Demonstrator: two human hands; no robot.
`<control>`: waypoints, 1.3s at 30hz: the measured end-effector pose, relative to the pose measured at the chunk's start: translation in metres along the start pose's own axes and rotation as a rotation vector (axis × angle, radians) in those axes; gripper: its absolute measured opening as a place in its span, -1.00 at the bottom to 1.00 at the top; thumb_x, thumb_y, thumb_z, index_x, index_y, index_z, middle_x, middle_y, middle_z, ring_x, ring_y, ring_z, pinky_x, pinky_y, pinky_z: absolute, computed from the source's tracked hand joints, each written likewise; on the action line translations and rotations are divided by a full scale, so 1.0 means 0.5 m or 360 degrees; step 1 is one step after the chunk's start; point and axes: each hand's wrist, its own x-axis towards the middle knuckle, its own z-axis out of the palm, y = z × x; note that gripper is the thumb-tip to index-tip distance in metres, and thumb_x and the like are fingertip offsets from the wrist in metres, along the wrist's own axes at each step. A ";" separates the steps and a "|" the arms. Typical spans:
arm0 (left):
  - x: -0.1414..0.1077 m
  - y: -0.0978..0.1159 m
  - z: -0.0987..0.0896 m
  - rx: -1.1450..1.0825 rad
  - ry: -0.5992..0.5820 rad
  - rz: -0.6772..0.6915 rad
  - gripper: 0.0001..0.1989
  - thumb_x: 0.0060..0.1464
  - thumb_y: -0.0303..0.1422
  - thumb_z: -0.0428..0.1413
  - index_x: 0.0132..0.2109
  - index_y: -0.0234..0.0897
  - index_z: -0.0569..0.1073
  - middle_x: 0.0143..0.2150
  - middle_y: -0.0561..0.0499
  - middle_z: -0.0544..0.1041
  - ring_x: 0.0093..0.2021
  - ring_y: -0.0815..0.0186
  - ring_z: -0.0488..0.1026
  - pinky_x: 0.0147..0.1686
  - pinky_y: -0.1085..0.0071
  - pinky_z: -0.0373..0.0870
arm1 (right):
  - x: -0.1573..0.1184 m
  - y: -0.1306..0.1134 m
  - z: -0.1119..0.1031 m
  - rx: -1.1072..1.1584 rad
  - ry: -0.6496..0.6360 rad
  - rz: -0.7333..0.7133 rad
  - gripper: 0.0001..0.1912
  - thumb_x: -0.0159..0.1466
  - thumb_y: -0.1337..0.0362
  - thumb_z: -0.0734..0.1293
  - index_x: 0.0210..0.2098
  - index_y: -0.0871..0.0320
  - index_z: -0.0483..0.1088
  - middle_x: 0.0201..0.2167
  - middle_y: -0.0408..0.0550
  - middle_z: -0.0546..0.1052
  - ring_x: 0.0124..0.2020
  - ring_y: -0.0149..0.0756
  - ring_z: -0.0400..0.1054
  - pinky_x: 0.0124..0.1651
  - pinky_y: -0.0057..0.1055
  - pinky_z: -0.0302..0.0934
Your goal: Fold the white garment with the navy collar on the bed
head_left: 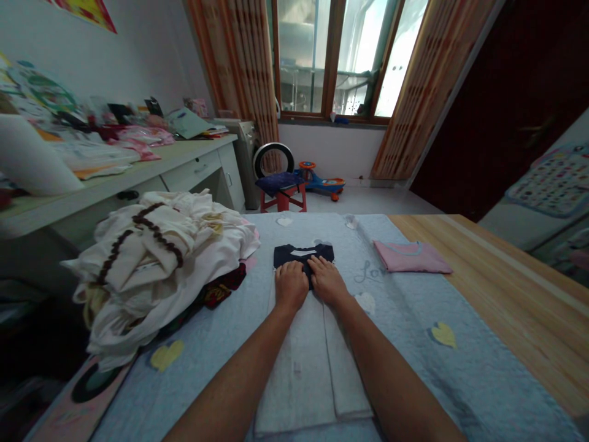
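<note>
A garment lies face down or folded lengthwise on the blue cloth, with a dark navy top (305, 251) and a long white lower part (301, 374). Its sides are turned inward and one white flap overlaps the right side. My left hand (291, 283) rests flat on the left of the navy part, where it meets the white. Beside it my right hand (327, 279) lies flat on the right of the same part, fingers pointing forward. Both hands press on the fabric without gripping it. Their palms hide some of the seam.
A heap of white clothes (184, 245) with brown trim sits at the left, over a dark patterned cloth (223, 288). At the right lies a folded pink garment (411, 256). The blue cloth (400, 362) covers much of the wooden table (501, 294). A cluttered desk (197, 147) stands far left.
</note>
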 end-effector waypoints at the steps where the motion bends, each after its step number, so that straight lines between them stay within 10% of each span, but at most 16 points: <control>1: 0.001 0.000 0.000 -0.0008 0.0005 -0.0010 -0.86 0.17 -0.44 0.05 -0.13 -0.24 0.45 -0.11 -0.07 0.53 0.00 0.15 0.39 0.09 0.20 0.19 | 0.001 0.001 0.000 0.0002 -0.0007 0.0002 -0.45 0.37 0.32 0.15 0.34 0.21 0.19 0.39 0.04 0.16 0.42 -0.07 -0.04 0.40 -0.09 -0.13; 13: 0.001 -0.004 -0.006 -0.0033 0.0055 -0.0164 -0.87 0.15 -0.29 0.13 -0.34 -0.22 0.47 -0.17 -0.06 0.44 -0.03 0.14 0.35 0.06 0.17 0.23 | 0.051 0.035 -0.019 0.0571 0.0180 0.0355 -0.52 0.22 0.51 0.11 0.01 0.14 0.49 0.02 -0.03 0.55 0.07 -0.33 0.39 0.16 -0.40 0.20; 39: 0.011 -0.019 -0.009 -0.0287 -0.0135 -0.0024 -0.83 0.18 -0.35 0.13 -0.09 -0.12 0.55 -0.23 0.03 0.58 -0.09 0.18 0.43 0.03 0.23 0.21 | 0.036 0.023 -0.008 0.0418 0.0234 0.0114 -0.55 0.28 0.48 0.15 -0.02 0.03 0.54 0.11 -0.06 0.49 0.15 -0.25 0.28 0.21 -0.29 0.12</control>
